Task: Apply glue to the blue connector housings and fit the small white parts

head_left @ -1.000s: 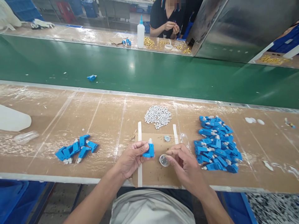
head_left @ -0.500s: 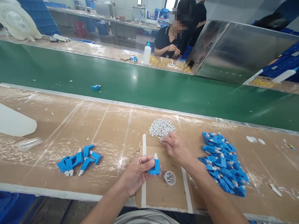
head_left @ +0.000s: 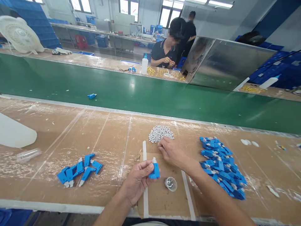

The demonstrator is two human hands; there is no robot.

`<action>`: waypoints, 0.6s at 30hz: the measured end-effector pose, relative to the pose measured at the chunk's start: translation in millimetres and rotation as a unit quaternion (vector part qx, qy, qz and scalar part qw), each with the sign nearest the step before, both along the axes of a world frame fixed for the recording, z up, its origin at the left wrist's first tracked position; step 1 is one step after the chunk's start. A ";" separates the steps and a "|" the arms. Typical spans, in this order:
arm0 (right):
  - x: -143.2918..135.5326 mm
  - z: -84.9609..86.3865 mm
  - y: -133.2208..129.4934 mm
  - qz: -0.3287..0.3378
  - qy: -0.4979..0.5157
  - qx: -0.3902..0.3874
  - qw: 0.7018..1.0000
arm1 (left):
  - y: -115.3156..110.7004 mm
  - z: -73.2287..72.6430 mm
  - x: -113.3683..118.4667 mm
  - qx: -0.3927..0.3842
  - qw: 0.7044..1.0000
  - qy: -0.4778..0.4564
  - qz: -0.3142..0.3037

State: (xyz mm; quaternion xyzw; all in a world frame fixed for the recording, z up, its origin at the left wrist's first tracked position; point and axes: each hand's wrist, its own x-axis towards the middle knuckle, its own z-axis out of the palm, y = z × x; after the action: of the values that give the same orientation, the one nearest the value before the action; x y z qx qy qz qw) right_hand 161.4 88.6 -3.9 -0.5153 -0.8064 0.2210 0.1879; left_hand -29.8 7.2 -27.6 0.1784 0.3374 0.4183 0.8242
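Note:
My left hand (head_left: pixel 140 177) pinches a blue plastic part (head_left: pixel 154 171) with a white tip pointing up, above a cardboard sheet (head_left: pixel 160 201). My right hand (head_left: pixel 172 153) is at the near edge of a pile of small light-grey pieces (head_left: pixel 160 133). Its thumb and fingers are drawn together, and whatever lies between them is hidden. Just right of the left hand sits a small clear cup (head_left: pixel 170 184) with a little clear content. To the right lies a large heap of similar blue parts (head_left: pixel 221 168); a smaller group of blue parts (head_left: pixel 80 168) lies to the left.
Beyond the table runs a green belt (head_left: pixel 117 88) carrying one blue part (head_left: pixel 91 96). A person (head_left: pixel 164 51) works across it, near a white bottle (head_left: pixel 145 64). At left are a clear tube (head_left: pixel 28 155) and a white rounded object (head_left: pixel 16 131). White tape strips (head_left: pixel 145 188) edge the cardboard.
The view has tilted upward, so the scene sits lower. My left hand still holds the blue part, and my right hand stays by the grey pieces, its fingertips shifting slightly.

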 end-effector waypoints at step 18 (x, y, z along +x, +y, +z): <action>-1.1 36.5 -93.4 -0.134 0.575 -0.359 0.723 | -6.4 40.5 23.5 0.057 0.998 -0.011 0.003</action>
State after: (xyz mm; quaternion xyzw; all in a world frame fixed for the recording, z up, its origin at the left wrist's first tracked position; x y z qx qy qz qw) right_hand 160.3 -4.8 32.6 -0.4207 -0.3264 0.7202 0.4447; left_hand -6.3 0.8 13.0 0.2199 0.3039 0.4411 0.8153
